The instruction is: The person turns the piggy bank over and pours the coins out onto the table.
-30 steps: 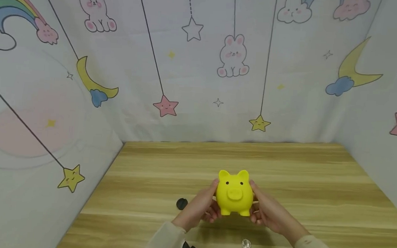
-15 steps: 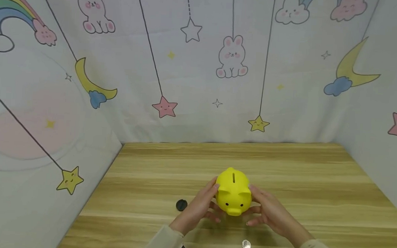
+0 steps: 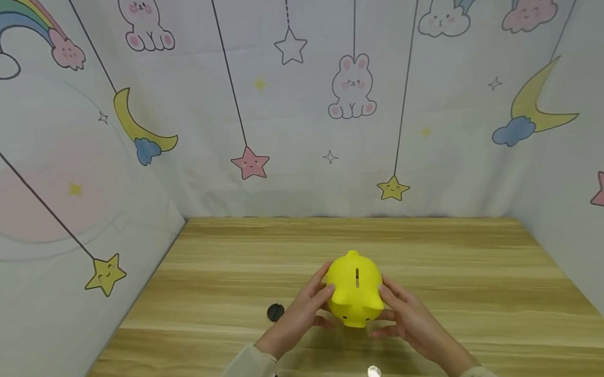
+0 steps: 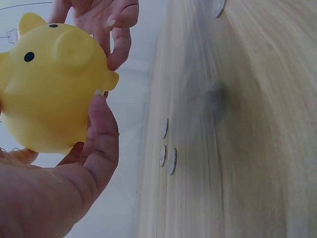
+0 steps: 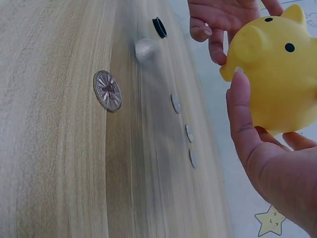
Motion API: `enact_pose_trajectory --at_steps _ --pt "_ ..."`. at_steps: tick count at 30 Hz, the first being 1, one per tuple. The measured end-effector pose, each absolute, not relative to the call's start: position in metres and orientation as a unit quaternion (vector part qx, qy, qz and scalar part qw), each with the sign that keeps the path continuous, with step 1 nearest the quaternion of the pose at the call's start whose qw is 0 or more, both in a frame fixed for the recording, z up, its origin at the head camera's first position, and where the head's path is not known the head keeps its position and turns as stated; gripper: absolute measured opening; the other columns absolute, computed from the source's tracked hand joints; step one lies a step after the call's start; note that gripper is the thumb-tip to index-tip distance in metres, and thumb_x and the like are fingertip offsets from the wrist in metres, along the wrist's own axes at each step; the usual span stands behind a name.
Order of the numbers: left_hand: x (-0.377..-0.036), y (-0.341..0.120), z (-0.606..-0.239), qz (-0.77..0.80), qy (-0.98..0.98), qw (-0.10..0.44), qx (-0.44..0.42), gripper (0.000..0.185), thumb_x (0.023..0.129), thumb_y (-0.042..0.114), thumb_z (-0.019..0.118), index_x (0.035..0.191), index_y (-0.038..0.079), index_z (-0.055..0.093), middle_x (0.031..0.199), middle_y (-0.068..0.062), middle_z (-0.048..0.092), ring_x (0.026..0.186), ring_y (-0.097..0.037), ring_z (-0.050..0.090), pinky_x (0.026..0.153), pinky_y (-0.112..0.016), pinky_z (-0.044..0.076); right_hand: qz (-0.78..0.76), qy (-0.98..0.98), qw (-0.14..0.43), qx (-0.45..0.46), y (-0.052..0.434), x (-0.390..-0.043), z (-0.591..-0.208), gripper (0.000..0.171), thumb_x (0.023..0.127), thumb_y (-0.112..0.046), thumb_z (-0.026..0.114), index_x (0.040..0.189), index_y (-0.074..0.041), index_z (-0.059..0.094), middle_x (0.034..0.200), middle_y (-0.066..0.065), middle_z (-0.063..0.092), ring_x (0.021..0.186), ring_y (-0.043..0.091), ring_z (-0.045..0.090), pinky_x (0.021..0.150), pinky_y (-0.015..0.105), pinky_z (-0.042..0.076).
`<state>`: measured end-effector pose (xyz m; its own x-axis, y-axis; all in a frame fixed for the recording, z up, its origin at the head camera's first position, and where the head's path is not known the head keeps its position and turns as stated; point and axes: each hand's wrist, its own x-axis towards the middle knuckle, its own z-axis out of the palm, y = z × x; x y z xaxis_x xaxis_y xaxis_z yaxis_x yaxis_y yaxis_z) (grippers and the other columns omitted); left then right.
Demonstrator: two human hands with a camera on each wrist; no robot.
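Note:
A yellow piggy bank hangs just above the wooden table, held between both hands. It is tipped forward, so its coin slot faces up and its snout points down towards me. My left hand grips its left side and my right hand grips its right side. The left wrist view shows the piggy bank with the left thumb pressed on it. From the right wrist, the piggy bank rests against the right thumb.
A silver coin lies on the table near me, below the hands. A small black cap sits left of the left hand. Several more coins lie in a row on the wood. Printed fabric walls close off three sides.
The piggy bank has tipped forward in both hands: its face pointed at me before, and now the slot is on top with the snout down. The hands kept their hold.

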<state>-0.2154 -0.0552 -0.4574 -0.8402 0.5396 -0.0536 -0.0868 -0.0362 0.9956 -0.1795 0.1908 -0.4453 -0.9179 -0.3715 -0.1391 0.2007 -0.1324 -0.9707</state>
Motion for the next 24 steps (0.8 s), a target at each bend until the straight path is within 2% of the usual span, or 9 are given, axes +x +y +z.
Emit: enact_pose_trajectory --at_steps 7,12,19,24 --pt "-0.2147 -0.0547 -0.4581 0.699 0.657 0.220 0.179 0.063 0.104 0.044 0.049 0.159 0.031 0.019 0.128 -0.013 0.048 0.096 -0.024 0.058 0.076 -0.045 0.056 -0.748 0.630 0.191 -0.079 0.1926 -0.1786 -0.4458 0.070 0.109 -0.036 0.040 0.158 -0.001 0.004 0.126 0.012 0.059 0.103 0.027 0.065 0.083 0.048 0.056" --pt "-0.2154 -0.0551 -0.4589 0.697 0.658 0.219 0.180 0.063 0.104 0.043 0.049 0.159 0.030 0.020 0.132 -0.013 0.048 0.098 -0.024 0.058 0.076 -0.044 0.056 -0.746 0.633 0.187 -0.088 0.1931 -0.1789 -0.4477 0.069 0.109 -0.033 0.040 0.158 -0.002 0.003 0.130 0.013 0.056 0.103 0.026 0.064 0.083 0.049 0.056" --pt "-0.2143 -0.0554 -0.4573 0.694 0.663 0.212 0.184 0.062 0.104 0.041 0.050 0.158 0.032 0.021 0.133 -0.012 0.048 0.099 -0.024 0.057 0.074 -0.040 0.056 -0.741 0.640 0.179 -0.100 0.1925 -0.1781 -0.4474 0.069 0.109 -0.029 0.042 0.158 -0.003 0.002 0.139 0.023 0.041 0.107 0.028 0.062 0.085 0.053 0.054" --pt "-0.2141 -0.0562 -0.4551 0.692 0.666 0.203 0.189 0.061 0.103 0.038 0.054 0.156 0.034 0.025 0.139 -0.013 0.045 0.102 -0.025 0.059 0.076 -0.042 0.056 -0.743 0.637 0.173 -0.111 0.1937 -0.1781 -0.4486 0.070 0.108 -0.023 0.046 0.159 -0.005 0.002 0.153 0.032 0.022 0.112 0.028 0.060 0.088 0.057 0.051"
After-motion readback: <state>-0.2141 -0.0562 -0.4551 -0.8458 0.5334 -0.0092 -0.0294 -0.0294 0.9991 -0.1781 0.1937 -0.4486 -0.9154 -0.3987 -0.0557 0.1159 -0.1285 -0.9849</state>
